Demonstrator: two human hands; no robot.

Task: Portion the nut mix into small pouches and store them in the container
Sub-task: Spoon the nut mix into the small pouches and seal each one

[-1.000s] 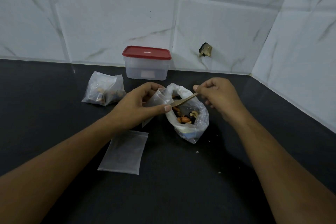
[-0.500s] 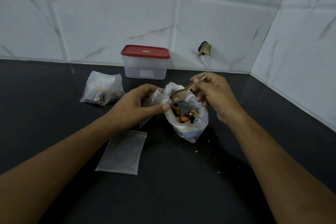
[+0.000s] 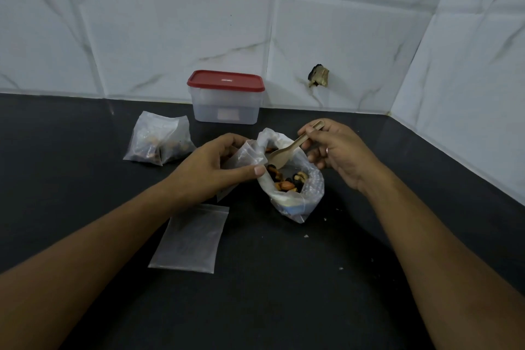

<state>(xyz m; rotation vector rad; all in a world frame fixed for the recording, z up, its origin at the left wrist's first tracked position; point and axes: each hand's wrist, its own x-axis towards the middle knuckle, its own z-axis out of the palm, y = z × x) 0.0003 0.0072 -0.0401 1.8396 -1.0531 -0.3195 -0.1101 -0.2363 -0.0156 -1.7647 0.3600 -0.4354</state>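
Observation:
A clear plastic bag of nut mix (image 3: 295, 190) stands open on the dark counter. My left hand (image 3: 210, 170) grips a small clear pouch (image 3: 245, 156) at the bag's left rim, thumb across its mouth. A wooden spoon (image 3: 287, 153) is pinched by its handle in my right hand (image 3: 338, 153), its bowl pointing down into the bag over the nuts. Two filled pouches (image 3: 159, 142) lie to the left. One flat empty pouch (image 3: 190, 239) lies under my left forearm. A container with a red lid (image 3: 225, 96), shut, stands against the wall.
White tiled walls meet at the back right corner (image 3: 389, 113). A dark hole with debris (image 3: 318, 75) marks the back wall. Small crumbs (image 3: 324, 219) dot the black counter (image 3: 284, 293) right of the bag.
The spoon has gone from lying low across the bag to a raised, steeper tilt, and its bowl now dips toward the nuts. My left hand has kept hold of the pouch.

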